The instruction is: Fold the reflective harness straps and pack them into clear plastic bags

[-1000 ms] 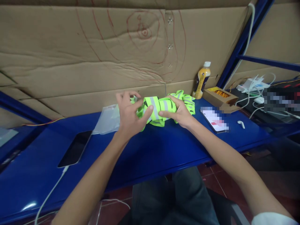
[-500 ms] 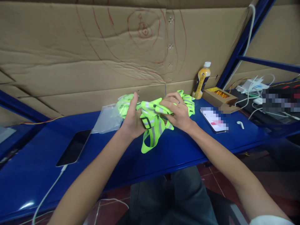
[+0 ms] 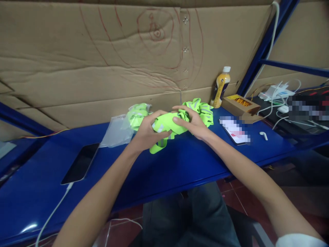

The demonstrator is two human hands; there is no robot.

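Left hand: [image 3: 146, 133] fingers curled into the crumpled neon-yellow strap bundle [image 3: 167, 125], gripping its left end.
Right hand: [image 3: 192, 121] fingers and thumb clenched on the bundle's right end; one loop droops onto the blue table [image 3: 180, 164].
Bundle position: mid-table, near the rear edge, just above the surface.
Behind: more neon straps [image 3: 203, 111] touching the right hand; a bagged bundle in clear plastic [image 3: 123, 128] just left.
Left side: dark phone [image 3: 81, 163], flat, white cable attached.
Right side: lit phone [image 3: 235, 132], white earbud [image 3: 264, 136], open carton [image 3: 240, 104], bottle [image 3: 220, 86].
Materials: woven webbing with grey reflective stripes; glossy painted table; creased cardboard wall [image 3: 102, 61].
Open room: bare table toward the front edge.
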